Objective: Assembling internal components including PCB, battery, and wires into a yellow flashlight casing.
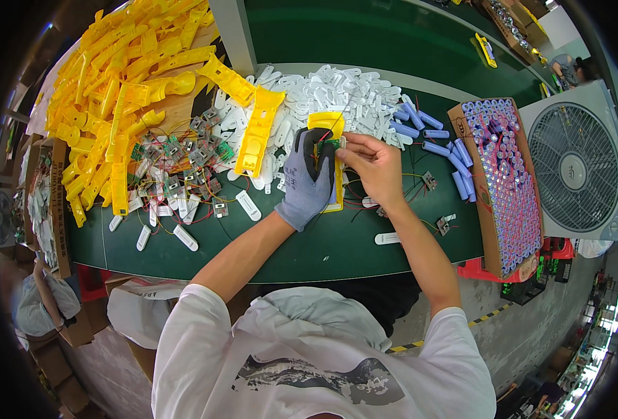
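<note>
My left hand (306, 183), in a grey work glove with dark fingertips, is closed around a yellow plastic housing (326, 121) on the bench. The housing lies lengthwise in front of me, partly hidden by the glove. With thumb and fingers together, my bare right hand (377, 167) pinches a small green circuit board (335, 142) at the housing's upper part. Thin red and dark wires trail from that spot. Just left of the glove, another yellow housing (259, 133) rests on a heap of white plastic strips (351, 91).
A large pile of yellow housings (113, 84) fills the far left. Wired circuit boards (183, 167) lie in a tangle before it. Blue cylindrical cells (455, 164) lie loose at right, beside a cardboard box (487, 195) of cells. A box fan (572, 164) stands beyond.
</note>
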`<state>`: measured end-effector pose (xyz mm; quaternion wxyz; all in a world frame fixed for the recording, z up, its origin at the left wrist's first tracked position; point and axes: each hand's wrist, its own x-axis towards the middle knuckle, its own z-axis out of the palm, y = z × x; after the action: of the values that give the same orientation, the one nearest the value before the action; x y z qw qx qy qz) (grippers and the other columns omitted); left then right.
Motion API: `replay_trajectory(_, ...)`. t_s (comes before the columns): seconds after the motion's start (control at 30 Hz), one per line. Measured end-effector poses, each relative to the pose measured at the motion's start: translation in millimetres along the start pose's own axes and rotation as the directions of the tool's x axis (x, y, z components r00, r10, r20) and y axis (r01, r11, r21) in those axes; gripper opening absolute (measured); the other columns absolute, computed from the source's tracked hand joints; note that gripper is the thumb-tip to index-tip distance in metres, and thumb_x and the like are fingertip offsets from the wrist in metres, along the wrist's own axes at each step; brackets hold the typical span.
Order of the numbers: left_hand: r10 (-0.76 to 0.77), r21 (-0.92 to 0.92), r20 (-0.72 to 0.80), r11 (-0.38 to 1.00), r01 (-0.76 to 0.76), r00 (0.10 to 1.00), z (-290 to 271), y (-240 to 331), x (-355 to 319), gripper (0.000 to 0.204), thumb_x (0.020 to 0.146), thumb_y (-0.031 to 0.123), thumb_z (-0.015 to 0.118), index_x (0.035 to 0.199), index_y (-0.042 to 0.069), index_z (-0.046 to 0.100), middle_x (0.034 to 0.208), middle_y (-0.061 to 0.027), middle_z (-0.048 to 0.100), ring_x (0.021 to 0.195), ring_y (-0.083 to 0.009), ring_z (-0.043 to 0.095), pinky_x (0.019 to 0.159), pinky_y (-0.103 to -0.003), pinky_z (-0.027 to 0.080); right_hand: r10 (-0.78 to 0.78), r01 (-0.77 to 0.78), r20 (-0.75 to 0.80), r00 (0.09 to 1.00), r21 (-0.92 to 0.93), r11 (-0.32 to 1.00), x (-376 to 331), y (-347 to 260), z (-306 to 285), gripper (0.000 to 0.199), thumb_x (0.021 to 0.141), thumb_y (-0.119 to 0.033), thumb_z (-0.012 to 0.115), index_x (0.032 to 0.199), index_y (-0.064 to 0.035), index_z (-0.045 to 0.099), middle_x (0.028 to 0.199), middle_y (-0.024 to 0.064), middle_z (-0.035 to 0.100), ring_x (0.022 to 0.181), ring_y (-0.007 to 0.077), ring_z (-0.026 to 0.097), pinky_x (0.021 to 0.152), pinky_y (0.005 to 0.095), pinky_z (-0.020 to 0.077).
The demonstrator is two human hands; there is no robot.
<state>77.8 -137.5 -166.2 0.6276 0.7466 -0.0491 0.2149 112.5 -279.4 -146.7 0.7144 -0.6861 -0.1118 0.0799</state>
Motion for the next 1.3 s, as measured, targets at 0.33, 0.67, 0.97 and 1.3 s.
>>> replay_trajectory(0.33,-0.028,0.069,-0.021,0.997,0.029,0.999,-1,-1,-5,0.024,0.089,0.005,0.051,0.111,-0.004,0.048,0.103,-0.0240,0.049,0.094,-0.0394,0.053,0.082,-0.044,0.044,-0.256,0.275,0.107,0.961,-0.255,0.927,-10,-5,7,0.039,0.084,-0.001,0.069,0.122,-0.0012,0.062,0.104,0.0156,0.070,0.082,0.0110,0.067,0.068,0.0240,0.0539)
replay_trajectory(0.67,-0.004,0.021,-0.008,1.000,0.004,1.000,-7,-9,-12,0.024,0.086,-0.001,0.050,0.110,-0.002,0.050,0.101,-0.0232,0.049,0.091,-0.0397,0.051,0.078,-0.047,0.043,-0.308,0.326,0.108,0.945,-0.284,0.902,-16,-2,14,0.032,0.085,-0.006,0.068,0.116,0.0021,0.064,0.105,0.0195,0.069,0.080,0.0176,0.070,0.070,0.0272,0.0545)
replay_trajectory(0.97,0.061,0.080,-0.002,0.995,-0.061,0.998,10,-18,-3,0.032,0.089,-0.007,0.043,0.121,-0.001,0.046,0.112,-0.0137,0.051,0.106,-0.0226,0.053,0.093,-0.032,0.043,-0.124,0.127,0.032,0.992,-0.139,0.982,-8,-2,-4,0.032,0.087,-0.008,0.068,0.117,0.0015,0.064,0.099,0.0172,0.071,0.078,0.0096,0.067,0.066,0.0246,0.0535)
replay_trajectory(1.3,0.233,0.137,-0.063,0.965,-0.223,0.970,25,-39,-6,0.039,0.082,0.002,0.060,0.119,0.000,0.050,0.112,-0.0237,0.052,0.108,-0.0394,0.053,0.093,-0.041,0.044,-0.150,0.135,-0.041,0.988,-0.254,0.958,-11,14,-7,0.029,0.091,-0.006,0.062,0.116,0.0083,0.062,0.099,0.0108,0.069,0.087,0.0103,0.062,0.078,0.0252,0.0509)
